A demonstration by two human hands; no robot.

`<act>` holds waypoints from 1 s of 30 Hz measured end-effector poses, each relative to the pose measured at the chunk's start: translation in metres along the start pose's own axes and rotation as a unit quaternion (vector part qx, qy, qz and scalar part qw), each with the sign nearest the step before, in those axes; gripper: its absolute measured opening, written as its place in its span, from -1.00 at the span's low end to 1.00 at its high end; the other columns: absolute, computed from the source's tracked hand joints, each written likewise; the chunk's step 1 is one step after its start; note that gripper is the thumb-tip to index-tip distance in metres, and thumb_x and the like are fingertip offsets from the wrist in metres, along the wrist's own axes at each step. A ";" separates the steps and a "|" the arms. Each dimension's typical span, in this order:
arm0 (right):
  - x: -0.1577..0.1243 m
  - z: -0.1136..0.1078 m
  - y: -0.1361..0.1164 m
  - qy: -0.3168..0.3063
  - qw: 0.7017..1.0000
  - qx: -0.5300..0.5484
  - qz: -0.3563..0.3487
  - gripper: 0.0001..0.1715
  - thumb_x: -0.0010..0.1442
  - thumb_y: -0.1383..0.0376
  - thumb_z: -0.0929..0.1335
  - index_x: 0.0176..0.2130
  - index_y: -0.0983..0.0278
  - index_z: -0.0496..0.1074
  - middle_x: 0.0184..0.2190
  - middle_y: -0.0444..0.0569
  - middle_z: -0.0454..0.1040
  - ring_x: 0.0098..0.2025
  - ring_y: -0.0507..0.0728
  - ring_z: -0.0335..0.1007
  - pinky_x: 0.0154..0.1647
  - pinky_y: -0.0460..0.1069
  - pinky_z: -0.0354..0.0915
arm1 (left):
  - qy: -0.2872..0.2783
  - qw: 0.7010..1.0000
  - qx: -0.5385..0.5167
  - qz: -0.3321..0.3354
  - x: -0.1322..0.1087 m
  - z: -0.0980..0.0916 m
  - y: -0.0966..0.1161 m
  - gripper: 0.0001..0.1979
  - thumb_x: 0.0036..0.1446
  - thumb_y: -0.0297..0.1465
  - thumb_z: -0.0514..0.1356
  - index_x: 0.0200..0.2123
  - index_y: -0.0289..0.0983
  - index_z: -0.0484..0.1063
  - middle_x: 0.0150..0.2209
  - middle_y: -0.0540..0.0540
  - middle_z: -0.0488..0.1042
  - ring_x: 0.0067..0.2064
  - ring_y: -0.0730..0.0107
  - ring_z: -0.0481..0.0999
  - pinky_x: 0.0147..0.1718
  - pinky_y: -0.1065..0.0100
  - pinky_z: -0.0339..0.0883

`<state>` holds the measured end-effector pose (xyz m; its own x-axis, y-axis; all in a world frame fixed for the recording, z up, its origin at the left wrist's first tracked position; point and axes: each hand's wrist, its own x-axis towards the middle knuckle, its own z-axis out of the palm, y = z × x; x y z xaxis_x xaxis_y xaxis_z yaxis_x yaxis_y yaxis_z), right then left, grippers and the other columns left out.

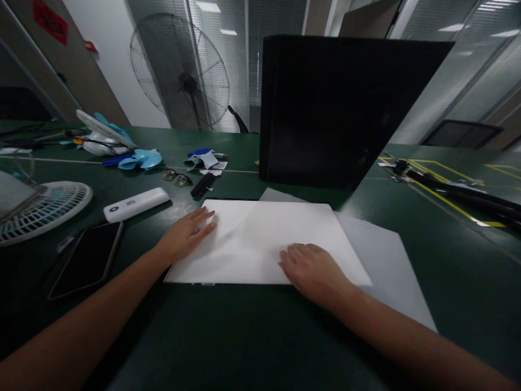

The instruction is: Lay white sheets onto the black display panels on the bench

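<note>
A flat white rectangular panel (252, 233) with a thin dark edge lies on the green table. My left hand (185, 233) rests on its left edge, fingers stretched out and apart. On the panel's right half, near the front edge, lies my right hand (311, 269). Its fingers are curled in close together and slightly blurred; whatever may be under them is hidden. From beneath the panel, a greyish-white sheet (386, 260) sticks out at the right and at the back.
A black monitor-like panel (337, 114) stands behind. To the left are a phone (89, 255), a white oblong device (136, 205), a small fan (61, 203), glasses (177, 177) and a black object (203, 185). Black strips (456, 190) lie right; a large fan (181, 73) stands beyond.
</note>
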<state>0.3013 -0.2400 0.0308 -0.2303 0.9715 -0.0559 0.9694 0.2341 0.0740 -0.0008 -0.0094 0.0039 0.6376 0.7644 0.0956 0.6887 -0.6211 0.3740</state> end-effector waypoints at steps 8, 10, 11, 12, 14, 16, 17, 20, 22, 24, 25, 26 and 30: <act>-0.006 -0.001 -0.001 0.017 0.951 0.195 -0.240 -0.12 0.54 -0.10 0.20 0.56 0.31 -0.07 0.51 0.13 -0.07 0.52 0.22 -0.10 0.53 0.17 0.03 | -0.008 0.998 0.067 0.010 0.004 0.008 -0.003 0.11 0.14 0.36 0.09 0.48 -0.33 0.17 0.50 -0.40 0.09 0.48 -0.26 0.16 0.43 -0.10 0.02; -0.007 -0.001 0.005 0.009 0.962 0.174 -0.209 -0.13 0.52 -0.09 0.24 0.55 0.27 -0.04 0.52 0.12 -0.13 0.54 0.26 -0.15 0.54 0.23 -0.04 | -0.008 0.997 0.067 0.028 0.003 0.008 -0.004 0.01 0.21 0.30 0.09 0.50 -0.23 0.11 0.52 -0.33 0.08 0.49 -0.24 0.14 0.42 -0.12 0.03; -0.008 -0.001 0.007 0.005 0.972 0.157 -0.175 -0.11 0.50 -0.11 0.26 0.54 0.27 0.00 0.52 0.15 -0.13 0.53 0.32 -0.16 0.54 0.29 -0.05 | -0.011 0.997 0.064 0.040 0.003 0.007 -0.005 -0.05 0.26 0.26 0.08 0.52 -0.17 0.07 0.53 -0.29 0.07 0.50 -0.22 0.12 0.42 -0.13 0.02; -0.008 -0.001 0.010 0.001 0.980 0.141 -0.138 -0.08 0.47 -0.15 0.28 0.53 0.27 0.05 0.51 0.18 -0.13 0.53 0.38 -0.15 0.53 0.35 -0.06 | -0.016 0.997 0.061 0.050 0.003 0.007 -0.006 -0.08 0.30 0.22 0.06 0.53 -0.15 0.03 0.53 -0.26 0.05 0.51 -0.21 0.10 0.43 -0.14 0.01; -0.008 -0.001 0.015 -0.014 0.989 0.123 -0.075 0.00 0.41 -0.26 0.28 0.51 0.29 0.11 0.50 0.23 -0.09 0.51 0.46 -0.13 0.49 0.43 -0.04 | -0.023 0.996 0.054 0.060 0.002 0.006 -0.007 -0.07 0.33 0.18 0.07 0.55 -0.19 -0.07 0.55 -0.27 0.00 0.52 -0.22 0.06 0.44 -0.14 -0.02; -0.007 -0.001 0.022 -0.027 0.992 0.117 -0.046 0.05 0.40 -0.32 0.24 0.51 0.29 0.11 0.50 0.23 -0.07 0.51 0.47 -0.12 0.48 0.43 -0.02 | -0.020 0.997 0.041 0.058 0.002 0.005 -0.007 0.03 0.31 0.16 0.10 0.56 -0.31 -0.22 0.56 -0.33 -0.06 0.52 -0.26 0.03 0.47 -0.10 -0.07; -0.006 0.000 0.025 -0.029 0.992 0.117 -0.040 0.05 0.40 -0.32 0.22 0.52 0.29 0.09 0.50 0.21 -0.08 0.51 0.45 -0.12 0.49 0.42 -0.03 | -0.017 0.998 0.032 0.056 0.001 0.005 -0.007 0.10 0.29 0.16 0.12 0.57 -0.35 -0.32 0.56 -0.36 -0.08 0.52 -0.28 0.03 0.48 -0.08 -0.09; -0.004 0.003 0.036 -0.022 0.990 0.129 -0.043 -0.03 0.45 -0.26 0.21 0.53 0.26 0.06 0.52 0.15 -0.16 0.53 0.39 -0.17 0.52 0.40 -0.09 | -0.013 0.999 0.004 0.042 0.001 0.006 -0.004 0.20 0.27 0.17 0.11 0.55 -0.39 -0.53 0.55 -0.41 -0.07 0.51 -0.26 0.07 0.47 -0.09 -0.09; -0.004 0.007 0.042 -0.016 0.987 0.148 -0.061 -0.11 0.50 -0.18 0.19 0.53 0.25 0.05 0.53 0.11 -0.18 0.54 0.36 -0.21 0.53 0.38 -0.14 | -0.001 1.000 -0.013 0.015 0.001 0.007 -0.001 0.13 0.32 0.17 0.02 0.54 -0.38 -0.57 0.52 -0.41 0.02 0.50 -0.21 0.12 0.45 -0.10 -0.03; -0.004 0.010 0.047 -0.011 0.983 0.163 -0.086 -0.17 0.53 -0.11 0.17 0.53 0.25 0.04 0.53 0.10 -0.19 0.55 0.32 -0.26 0.55 0.36 -0.20 | 0.020 0.999 -0.026 -0.017 0.001 0.008 0.000 0.03 0.38 0.13 -0.07 0.55 -0.37 -0.56 0.48 -0.40 0.15 0.47 -0.18 0.21 0.42 -0.11 0.06; -0.005 0.011 0.048 -0.009 0.981 0.167 -0.100 -0.20 0.54 -0.08 0.17 0.54 0.25 0.04 0.53 0.09 -0.20 0.56 0.30 -0.28 0.55 0.35 -0.23 | 0.030 0.999 -0.027 -0.029 0.002 0.009 0.000 0.01 0.40 0.10 -0.07 0.55 -0.37 -0.55 0.46 -0.40 0.20 0.44 -0.18 0.26 0.39 -0.11 0.11; -0.005 0.012 0.049 -0.007 0.979 0.170 -0.113 -0.22 0.55 -0.05 0.17 0.54 0.24 0.02 0.53 0.08 -0.20 0.56 0.28 -0.31 0.56 0.34 -0.26 | 0.037 0.998 -0.026 -0.038 0.002 0.009 -0.001 0.01 0.40 0.07 -0.05 0.54 -0.37 -0.55 0.44 -0.40 0.24 0.42 -0.19 0.30 0.37 -0.11 0.16; -0.005 0.011 0.049 -0.005 0.972 0.183 -0.148 -0.24 0.55 -0.03 0.19 0.54 0.20 0.02 0.53 0.04 -0.20 0.57 0.24 -0.36 0.56 0.32 -0.32 | 0.050 0.998 -0.016 -0.040 0.004 0.010 -0.004 0.03 0.34 -0.09 0.08 0.55 -0.33 -0.54 0.43 -0.38 0.27 0.36 -0.17 0.39 0.31 -0.11 0.26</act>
<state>0.3508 -0.2343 0.0235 -0.5050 0.8626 -0.0306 0.8263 0.4729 -0.3058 0.0024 -0.0055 -0.0060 0.5422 0.8256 0.1562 0.7233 -0.5532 0.4133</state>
